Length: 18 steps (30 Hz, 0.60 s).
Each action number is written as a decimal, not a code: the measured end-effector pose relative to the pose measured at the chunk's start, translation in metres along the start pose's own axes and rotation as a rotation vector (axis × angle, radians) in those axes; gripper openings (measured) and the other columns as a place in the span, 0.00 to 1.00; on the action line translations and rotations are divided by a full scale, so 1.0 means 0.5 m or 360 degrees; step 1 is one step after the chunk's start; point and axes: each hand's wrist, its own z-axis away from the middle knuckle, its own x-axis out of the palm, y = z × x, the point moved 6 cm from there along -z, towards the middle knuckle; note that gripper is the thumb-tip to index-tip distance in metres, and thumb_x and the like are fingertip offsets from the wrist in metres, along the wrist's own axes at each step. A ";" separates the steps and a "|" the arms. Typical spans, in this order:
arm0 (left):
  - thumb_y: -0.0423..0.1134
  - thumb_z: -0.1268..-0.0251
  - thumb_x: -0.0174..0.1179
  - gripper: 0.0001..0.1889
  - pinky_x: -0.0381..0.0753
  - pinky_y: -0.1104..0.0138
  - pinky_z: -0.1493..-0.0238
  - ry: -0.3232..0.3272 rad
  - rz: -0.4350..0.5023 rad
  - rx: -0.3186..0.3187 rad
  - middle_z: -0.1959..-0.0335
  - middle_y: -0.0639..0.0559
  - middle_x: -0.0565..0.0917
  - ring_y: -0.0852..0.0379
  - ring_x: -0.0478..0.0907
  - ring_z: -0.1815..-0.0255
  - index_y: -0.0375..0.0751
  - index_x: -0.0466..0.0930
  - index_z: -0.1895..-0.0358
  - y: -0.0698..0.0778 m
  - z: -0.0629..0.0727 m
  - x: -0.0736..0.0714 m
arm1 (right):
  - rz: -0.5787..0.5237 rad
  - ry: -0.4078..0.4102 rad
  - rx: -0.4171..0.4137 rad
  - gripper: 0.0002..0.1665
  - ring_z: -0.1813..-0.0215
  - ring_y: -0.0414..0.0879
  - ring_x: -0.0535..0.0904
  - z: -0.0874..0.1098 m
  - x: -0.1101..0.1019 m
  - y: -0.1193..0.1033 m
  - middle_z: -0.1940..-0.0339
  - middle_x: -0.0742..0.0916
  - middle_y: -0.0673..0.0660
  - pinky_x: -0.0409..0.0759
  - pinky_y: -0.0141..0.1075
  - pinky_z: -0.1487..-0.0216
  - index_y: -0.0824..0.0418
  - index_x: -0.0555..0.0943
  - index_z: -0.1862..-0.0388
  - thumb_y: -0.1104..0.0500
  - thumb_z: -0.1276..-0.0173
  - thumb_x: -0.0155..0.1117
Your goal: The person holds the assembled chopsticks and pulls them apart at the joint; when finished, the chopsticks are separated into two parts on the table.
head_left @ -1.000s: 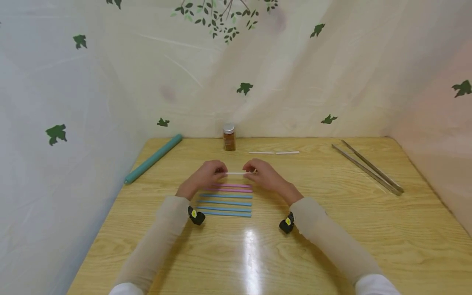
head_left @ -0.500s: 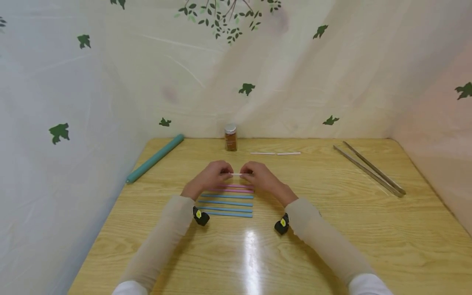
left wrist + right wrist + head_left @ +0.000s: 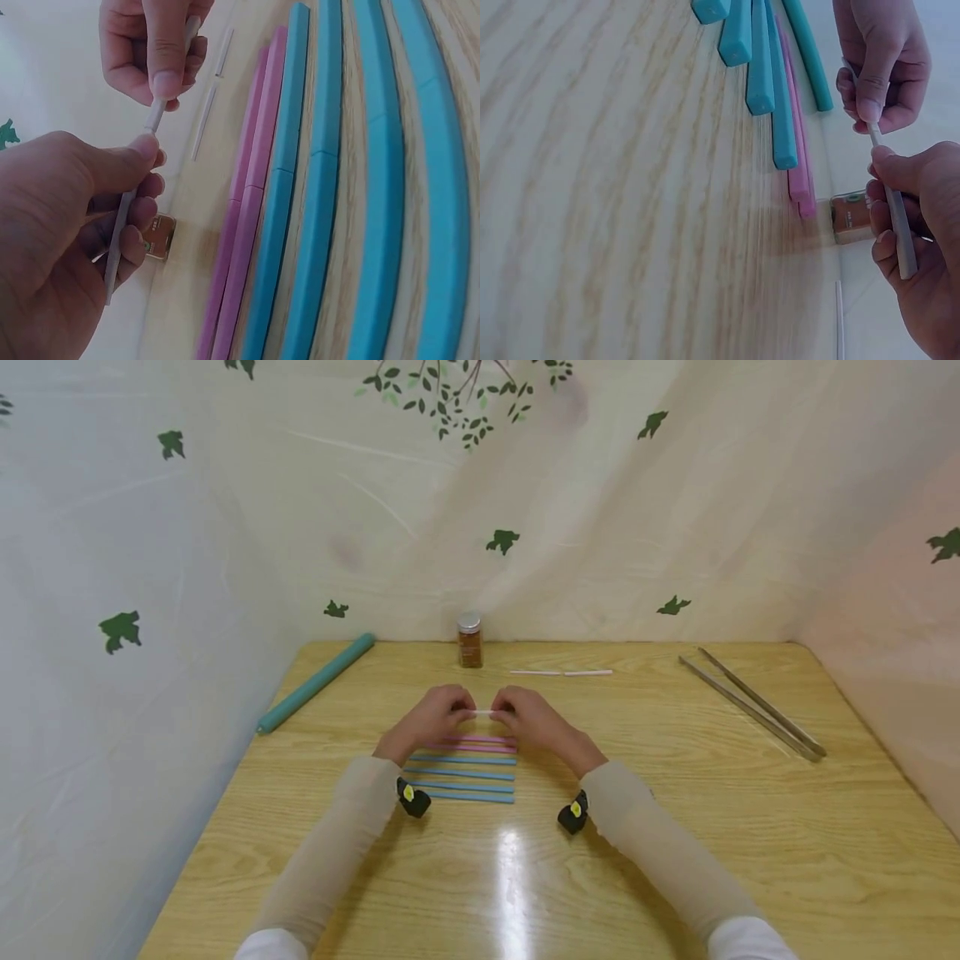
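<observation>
Between my two hands runs a white chopstick [image 3: 483, 712], held level above the table. My left hand [image 3: 432, 718] pinches its thinner part between thumb and curled fingers. The thicker, squared part is gripped by my right hand [image 3: 536, 718]. In the left wrist view, a seam shows on the chopstick [image 3: 155, 116] between the two thumbs. Below the hands lie two pink chopsticks [image 3: 483, 748] side by side, partly hidden by the left hand. Several blue chopsticks [image 3: 465, 772] lie in a row nearer to me, each with a seam near its middle.
Two separate white chopstick pieces [image 3: 588, 673] lie end to end at the back. A brown-filled jar [image 3: 470, 647] with a silver lid stands left of them. A teal cylinder [image 3: 317, 683] lies at the left edge, metal tongs [image 3: 762, 700] at the right.
Both hands have come closer together along the white chopstick, so less of it shows between them. Over the last half second they have hardly moved. The head view has shifted slightly.
</observation>
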 end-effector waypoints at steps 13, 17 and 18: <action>0.34 0.36 0.61 0.04 0.79 0.65 0.60 0.0097 0.0069 -0.0008 0.67 0.49 0.83 0.57 0.78 0.65 0.38 0.83 0.66 0.004 -0.002 -0.017 | 0.0002 0.0025 -0.0035 0.06 0.64 0.44 0.76 0.000 -0.012 -0.003 0.64 0.83 0.54 0.77 0.37 0.59 0.60 0.78 0.61 0.58 0.28 0.56; 0.34 0.36 0.62 0.04 0.79 0.65 0.61 0.0142 0.0068 0.0023 0.68 0.48 0.83 0.57 0.78 0.67 0.38 0.83 0.67 0.009 -0.006 -0.023 | 0.0010 0.0060 -0.0069 0.06 0.64 0.45 0.75 -0.001 -0.023 -0.006 0.65 0.82 0.55 0.77 0.38 0.60 0.61 0.78 0.63 0.59 0.28 0.57; 0.34 0.37 0.62 0.04 0.79 0.65 0.62 0.0150 0.0066 0.0025 0.68 0.48 0.83 0.57 0.78 0.67 0.38 0.83 0.67 0.010 -0.006 -0.024 | 0.0012 0.0063 -0.0077 0.06 0.64 0.44 0.75 -0.001 -0.024 -0.006 0.65 0.82 0.54 0.76 0.38 0.60 0.61 0.78 0.63 0.59 0.28 0.57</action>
